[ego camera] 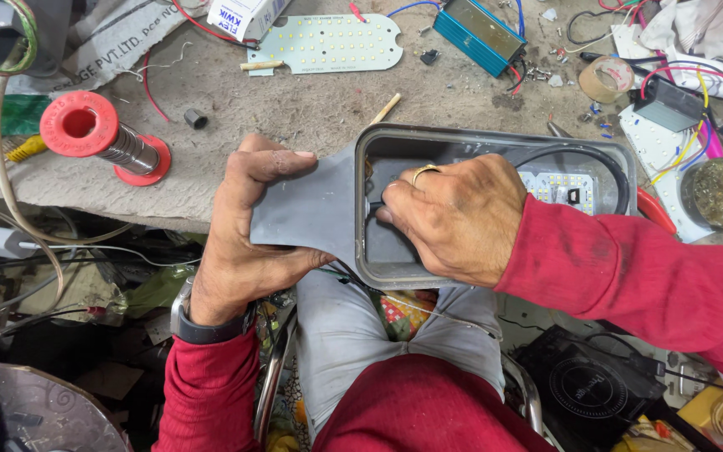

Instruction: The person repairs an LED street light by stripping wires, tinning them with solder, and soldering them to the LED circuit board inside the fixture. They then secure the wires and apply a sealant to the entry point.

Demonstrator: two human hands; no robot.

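Observation:
A grey lamp housing with an open tray-like body and a narrow neck rests at the front edge of the workbench. My left hand grips the neck end, thumb on top. Inside the open body, the fingers of my right hand are pinched together, and a ring shows on one finger. A black cable loops through the body over a white LED board. What the right fingertips pinch is hidden.
On the bench lie a red solder spool, a white LED panel, a blue driver box, a tape roll, loose wires and a round glass dish. A black stove-like plate sits below right.

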